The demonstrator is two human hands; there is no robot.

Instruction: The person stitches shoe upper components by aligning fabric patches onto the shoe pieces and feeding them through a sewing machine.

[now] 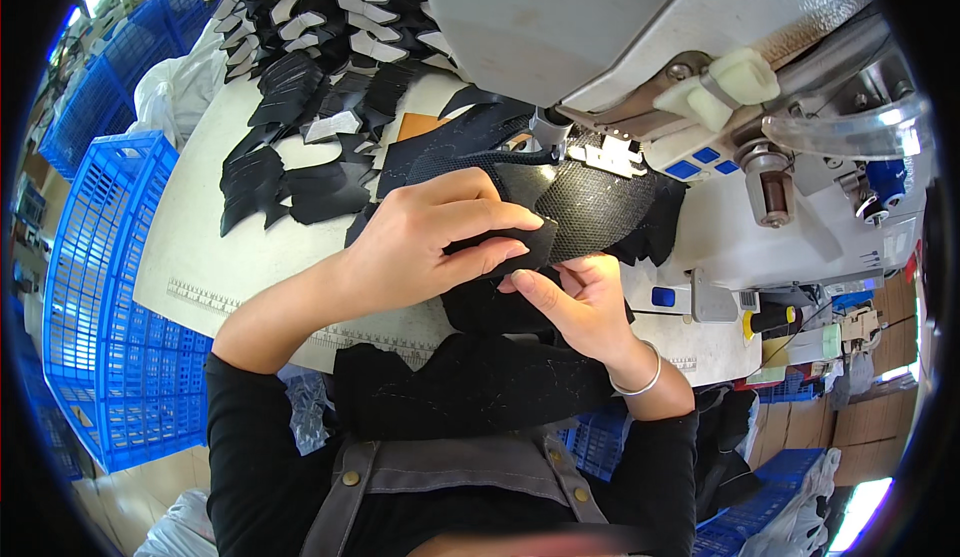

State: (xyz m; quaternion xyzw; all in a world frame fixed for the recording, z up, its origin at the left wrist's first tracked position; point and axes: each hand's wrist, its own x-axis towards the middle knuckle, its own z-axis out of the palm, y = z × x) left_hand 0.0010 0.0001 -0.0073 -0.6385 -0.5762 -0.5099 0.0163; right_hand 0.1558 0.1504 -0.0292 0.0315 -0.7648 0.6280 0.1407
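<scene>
Left hand [425, 232] pinched narrow on small black piece [540, 245], fingers above, thumb below, on wearer's side of sewing machine [545, 17]. Right hand [590, 312] just beside it, fingers curled, thumb at the piece's lower edge; can't tell if gripping. Black mesh piece [605, 207] lies under machine's needle area, beyond the hands. Black cut pieces [335, 189] left of machine, on pale table [195, 227]; rows of black-and-white pieces [370, 12] farther back, same side. Blue crate [125, 307] well left of machine. Dark thread cone [770, 319] to machine's right, near side.
</scene>
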